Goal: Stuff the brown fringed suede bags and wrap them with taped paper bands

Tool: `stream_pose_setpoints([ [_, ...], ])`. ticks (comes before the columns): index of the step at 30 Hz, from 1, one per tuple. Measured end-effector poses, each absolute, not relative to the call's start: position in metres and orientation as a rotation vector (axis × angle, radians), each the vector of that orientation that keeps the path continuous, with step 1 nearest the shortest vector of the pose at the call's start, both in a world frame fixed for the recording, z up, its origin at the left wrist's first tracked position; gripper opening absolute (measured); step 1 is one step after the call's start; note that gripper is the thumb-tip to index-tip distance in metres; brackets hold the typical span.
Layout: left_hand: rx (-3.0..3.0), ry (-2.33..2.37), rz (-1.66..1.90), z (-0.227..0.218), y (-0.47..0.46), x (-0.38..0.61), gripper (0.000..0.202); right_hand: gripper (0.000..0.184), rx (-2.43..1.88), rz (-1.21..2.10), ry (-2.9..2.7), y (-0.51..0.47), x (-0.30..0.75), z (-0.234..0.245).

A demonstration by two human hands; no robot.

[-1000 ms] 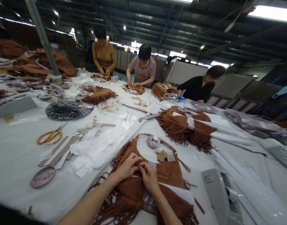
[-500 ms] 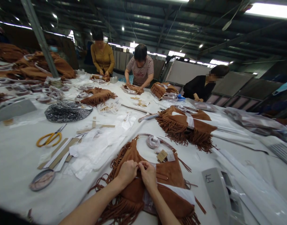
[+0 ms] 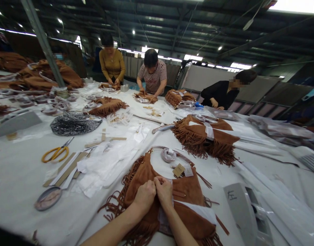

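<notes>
A brown suede handbag [image 3: 139, 177] with long fringes lies on the table in front of me. My left hand [image 3: 146, 195] is closed over the middle of the bag, near its upper edge. Right beside it, my right hand [image 3: 164, 191] makes a pinch, its fingertips meeting those of the left. Whatever small piece sits between the fingers is hidden. Behind the hands, a kraft paper tag [image 3: 179, 170] hangs by the bag's handle, along with a wrapped strap roll [image 3: 168, 155]. White paper [image 3: 198, 211] shows across the bag's lower right.
Yellow-handled scissors [image 3: 55, 154], cardboard strips [image 3: 66, 169] and a small round dish [image 3: 48, 198] lie to the left. A second fringed bag [image 3: 205, 140] is beyond mine. At right stands a grey tape dispenser [image 3: 245, 212]. Several people work across the table.
Both hands stay together over the bag; the left has turned slightly, with its knuckles more upright. The view has shifted a little.
</notes>
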State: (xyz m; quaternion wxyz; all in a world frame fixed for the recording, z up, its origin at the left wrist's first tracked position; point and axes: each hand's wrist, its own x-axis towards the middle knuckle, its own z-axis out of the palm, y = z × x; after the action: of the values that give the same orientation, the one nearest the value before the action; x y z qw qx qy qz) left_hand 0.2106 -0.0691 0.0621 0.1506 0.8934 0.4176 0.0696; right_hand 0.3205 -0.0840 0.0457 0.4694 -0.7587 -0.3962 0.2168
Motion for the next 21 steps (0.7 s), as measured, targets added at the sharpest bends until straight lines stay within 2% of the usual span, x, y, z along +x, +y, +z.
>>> stream_pose_setpoints([
  [6, 2.657, 1.034, 0.212, 0.062, -0.072, 0.198, 0.037, 0.026, -1.811, 0.547, -0.917, -0.084, 0.324, 0.042],
  [10, 2.424, 0.891, 0.441, 0.062, -0.068, 0.185, 0.023, 0.031, -1.750, 0.580, -0.898, -0.083, 0.324, 0.038],
  [14, 2.114, 1.057, 0.634, 0.064, -0.049, 0.181, 0.038, 0.035, -1.695, 0.653, -0.907, -0.082, 0.325, 0.038],
  [19, 2.102, 0.986, 0.579, 0.069, -0.029, 0.190, 0.025, 0.037, -1.665, 0.687, -0.911, -0.083, 0.326, 0.041],
  [21, 2.136, 0.944, 0.522, 0.067, -0.029, 0.195, 0.025, 0.037, -1.659, 0.688, -0.911, -0.084, 0.326, 0.041],
])
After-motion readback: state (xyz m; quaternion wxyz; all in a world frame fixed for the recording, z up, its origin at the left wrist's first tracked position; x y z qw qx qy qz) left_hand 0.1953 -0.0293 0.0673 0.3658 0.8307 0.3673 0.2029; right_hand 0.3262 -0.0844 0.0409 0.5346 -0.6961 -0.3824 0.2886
